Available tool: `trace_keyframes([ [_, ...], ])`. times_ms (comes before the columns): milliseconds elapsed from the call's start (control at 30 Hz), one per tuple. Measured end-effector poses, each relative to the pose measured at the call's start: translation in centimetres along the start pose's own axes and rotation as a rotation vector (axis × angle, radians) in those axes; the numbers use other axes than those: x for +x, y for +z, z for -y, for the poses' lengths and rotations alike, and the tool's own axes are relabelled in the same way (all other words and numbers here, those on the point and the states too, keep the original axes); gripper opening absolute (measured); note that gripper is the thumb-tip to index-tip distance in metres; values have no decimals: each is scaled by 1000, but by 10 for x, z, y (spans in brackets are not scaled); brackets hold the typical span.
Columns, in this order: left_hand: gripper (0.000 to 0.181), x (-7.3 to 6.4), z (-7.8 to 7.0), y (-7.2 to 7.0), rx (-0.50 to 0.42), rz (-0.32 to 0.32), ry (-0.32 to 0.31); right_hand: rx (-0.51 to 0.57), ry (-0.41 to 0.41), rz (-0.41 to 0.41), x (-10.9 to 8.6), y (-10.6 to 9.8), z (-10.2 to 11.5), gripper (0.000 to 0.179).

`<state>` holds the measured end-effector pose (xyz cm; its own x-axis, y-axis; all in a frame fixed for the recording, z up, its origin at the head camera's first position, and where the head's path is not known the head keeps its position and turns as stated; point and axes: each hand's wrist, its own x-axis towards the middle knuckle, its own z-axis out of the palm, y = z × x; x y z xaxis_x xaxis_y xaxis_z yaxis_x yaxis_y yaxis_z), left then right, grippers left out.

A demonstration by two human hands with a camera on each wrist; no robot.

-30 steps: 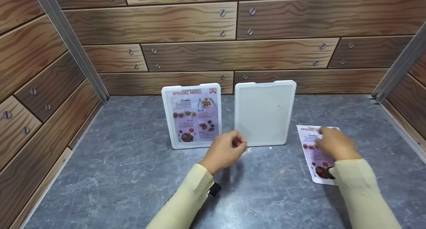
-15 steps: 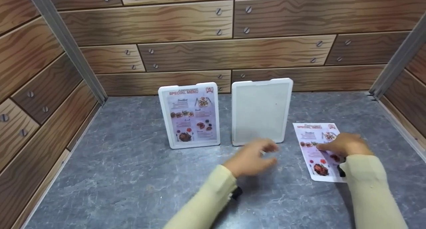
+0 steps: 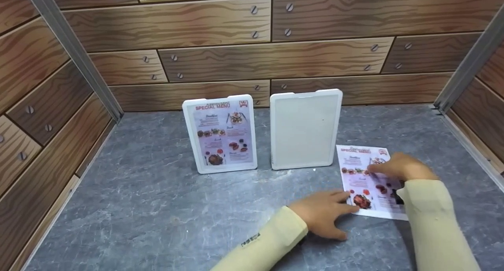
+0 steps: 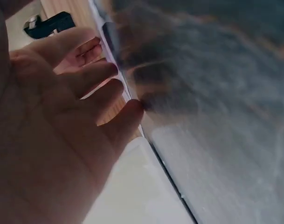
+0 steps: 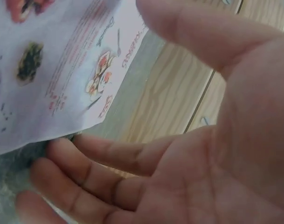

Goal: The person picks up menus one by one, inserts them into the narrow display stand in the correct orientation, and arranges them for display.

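Observation:
A printed menu sheet (image 3: 364,180) lies on the table at the right in the head view. My right hand (image 3: 403,168) holds its right side, thumb over the printed face and fingers at the edge in the right wrist view. My left hand (image 3: 323,214) reaches in from the left, fingers spread and fairly straight, with fingertips at the sheet's lower left edge. Behind the hands stands a blank white frame (image 3: 305,131) with a notched top. To its left is a matching frame (image 3: 255,145) bearing a second menu (image 3: 222,133).
Grey marbled tabletop (image 3: 145,208) spreads around the hands. Wood-plank panels (image 3: 220,62) close off the back and both sides, with metal corner posts (image 3: 75,54). A small white speck (image 3: 314,169) lies near the blank frame's foot.
My left hand has left the two frames and moved right to the menu sheet, its fingers opening out. My right hand has come down onto the sheet, which has slid slightly left.

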<state>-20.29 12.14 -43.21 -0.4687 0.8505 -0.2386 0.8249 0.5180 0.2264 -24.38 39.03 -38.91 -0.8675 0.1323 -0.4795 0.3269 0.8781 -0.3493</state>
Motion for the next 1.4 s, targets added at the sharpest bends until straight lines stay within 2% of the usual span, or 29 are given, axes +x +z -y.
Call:
trace_keyframes([
  [133, 70, -5, -3, -2, 25, 29, -12, -48, -99, -74, -1, 1, 10, 98],
  [233, 64, -8, -5, -6, 36, 35, -18, -73, -170, -101, -4, 4, 21, 101],
  [367, 55, -13, -7, -12, 36, 25, -23, -106, -258, -89, -3, 12, 30, 90],
  [467, 49, -16, -7, -15, 36, 29, -23, -122, -293, -63, -3, 18, 33, 79],
  [633, 37, -20, -8, -20, 6, 30, -38, -143, -327, -38, -4, 24, 36, 62],
  [733, 32, -21, -7, -21, -33, 11, -54, -134, -333, 4, -7, 26, 39, 55],
  [900, 42, -21, -5, -19, -63, -18, -38, -117, -332, 71, -9, 26, 45, 51],
  [1067, 56, -18, -3, -17, -57, 17, -20, -148, -372, 19, -7, 25, 48, 59],
  [1133, 58, -18, -3, -17, -50, 29, -31, -159, -391, -8, -6, 26, 49, 58],
  [1267, 57, -19, -3, -17, -41, 49, -41, -171, -400, -15, -5, 28, 51, 53],
  [1400, 47, -21, -4, -19, -23, 60, -50, -169, -391, -4, -8, 30, 55, 51],
])
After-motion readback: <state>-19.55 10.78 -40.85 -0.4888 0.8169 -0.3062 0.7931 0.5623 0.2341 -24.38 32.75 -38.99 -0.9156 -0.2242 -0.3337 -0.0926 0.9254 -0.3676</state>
